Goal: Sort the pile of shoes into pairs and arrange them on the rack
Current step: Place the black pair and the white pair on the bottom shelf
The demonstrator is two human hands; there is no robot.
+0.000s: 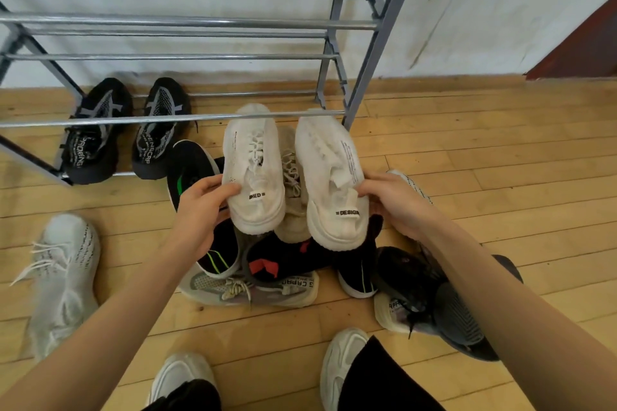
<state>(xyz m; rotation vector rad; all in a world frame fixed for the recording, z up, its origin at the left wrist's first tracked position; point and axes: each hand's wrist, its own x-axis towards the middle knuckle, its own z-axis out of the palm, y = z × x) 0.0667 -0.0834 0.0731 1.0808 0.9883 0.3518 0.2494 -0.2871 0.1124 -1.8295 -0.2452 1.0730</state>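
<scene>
Gripping one white sneaker [253, 170] in the left hand [200, 207] and its mate [330, 177] in the right hand [397, 200], toes aimed side by side at the rack [187, 117] above the pile [283, 264], likely for shelving beside the black pair [127, 130].

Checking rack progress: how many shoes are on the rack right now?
2. A black pair on the bottom rails at the left: one leftmost, its mate right beside it. The upper rails show none. The two white shoes are in the hands, not racked.
</scene>
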